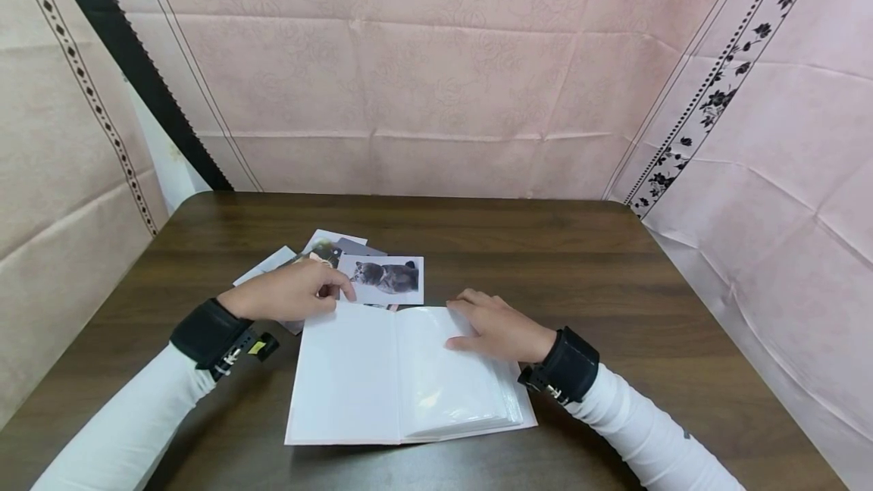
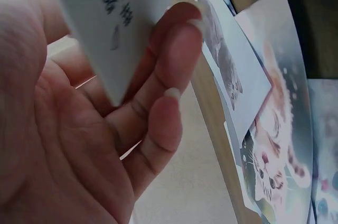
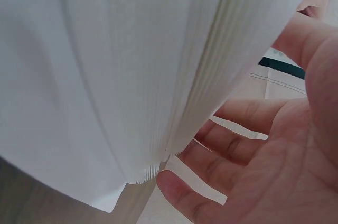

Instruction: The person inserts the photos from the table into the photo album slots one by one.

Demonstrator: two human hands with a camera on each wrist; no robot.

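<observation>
A white photo album (image 1: 351, 377) lies spread on the table, with clear sleeves on its right side. My left hand (image 1: 293, 290) is at the upper left corner of its cover; in the left wrist view, the curled fingers (image 2: 177, 57) hold that white corner, which has dark print. On the right side, my right hand (image 1: 501, 328) rests with spread fingers on the top sleeve near its upper edge. In the right wrist view, the fingertips (image 3: 174, 184) touch the stacked page edges (image 3: 179, 102). Just beyond the album is a grey cat photo (image 1: 386, 279).
More photos (image 1: 326, 248) overlap behind the left hand, among them an orange-and-white kitten picture (image 2: 269, 166). Everything lies on a dark wooden table (image 1: 546, 256). Pink patterned cloth (image 1: 436, 97) hangs behind and at both sides.
</observation>
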